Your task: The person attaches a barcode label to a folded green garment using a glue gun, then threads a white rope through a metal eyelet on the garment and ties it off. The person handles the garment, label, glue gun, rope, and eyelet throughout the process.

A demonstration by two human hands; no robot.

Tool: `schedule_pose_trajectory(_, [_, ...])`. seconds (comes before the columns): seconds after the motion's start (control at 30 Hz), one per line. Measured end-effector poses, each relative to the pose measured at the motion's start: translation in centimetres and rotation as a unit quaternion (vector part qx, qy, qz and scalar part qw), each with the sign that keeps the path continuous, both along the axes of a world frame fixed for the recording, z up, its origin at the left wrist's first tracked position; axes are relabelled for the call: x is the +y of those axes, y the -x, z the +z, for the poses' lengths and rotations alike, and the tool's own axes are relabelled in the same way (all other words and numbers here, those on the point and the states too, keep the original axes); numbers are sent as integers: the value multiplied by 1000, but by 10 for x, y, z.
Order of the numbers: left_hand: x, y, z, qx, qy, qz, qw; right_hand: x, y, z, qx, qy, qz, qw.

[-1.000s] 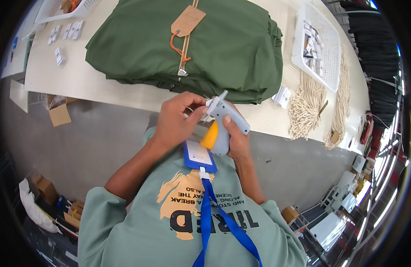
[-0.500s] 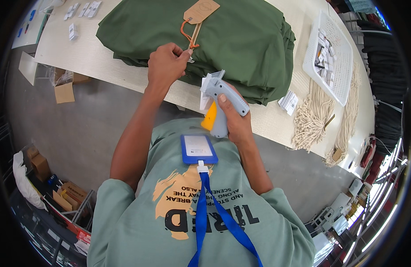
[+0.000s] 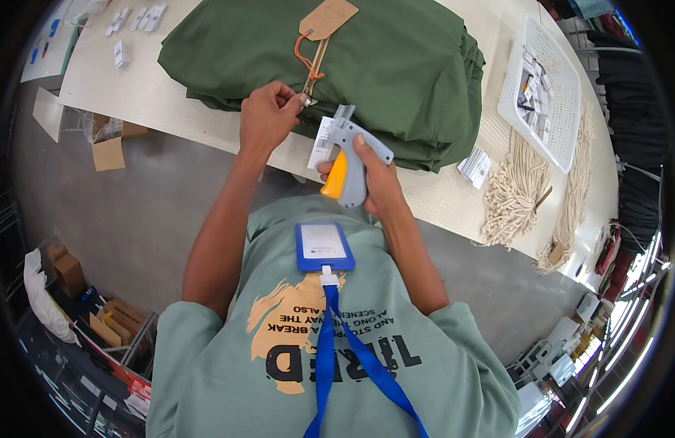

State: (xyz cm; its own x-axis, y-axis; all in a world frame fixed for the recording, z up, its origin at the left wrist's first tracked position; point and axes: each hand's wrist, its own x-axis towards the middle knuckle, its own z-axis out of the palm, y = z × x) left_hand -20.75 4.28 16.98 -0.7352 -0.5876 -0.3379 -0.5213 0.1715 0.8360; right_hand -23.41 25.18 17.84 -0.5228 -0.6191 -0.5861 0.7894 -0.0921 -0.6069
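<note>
Tagging gun (image 3: 350,160) near green garments (image 3: 396,66); basket (image 3: 553,120) seemingly well apart.

The tagging gun (image 3: 350,157) is showing smooth grey plastic with a glossier orange plastic trigger, resting in the right hand (image 3: 377,186). Just above it, the folded green garments (image 3: 396,66) are looking like matt woven cloth, soft and slightly creased. The hang tag (image 3: 328,18) lying on the garments is appearing as matt brown card, tied with an orange cord (image 3: 302,58). The left hand (image 3: 264,117) is pinching a small white paper label at the garments' near edge. Right of the garments, the white basket (image 3: 545,109) is reading as perforated plastic, beside rough cream string bundles (image 3: 512,190) on the pale, smooth surface (image 3: 155,102).
</note>
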Motion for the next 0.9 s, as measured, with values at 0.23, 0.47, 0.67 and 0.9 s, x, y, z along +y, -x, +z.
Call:
schedule_pose_trajectory(0.23, [4,-3,-8,48,-13,-4,999,-11,3,-22,-8,53,-19,998])
schedule_pose_trajectory(0.47, [2,-3,2,-15,-129,23,991,-12,7,-23,-10,59,-12,998])
schedule_pose_trajectory(0.67, [1,-4,1,-13,-257,98,961,-12,10,-21,1,33,18,999])
schedule_pose_trajectory(0.9, [7,-18,-23,65,-395,141,905,-14,19,-20,-19,19,30,999])
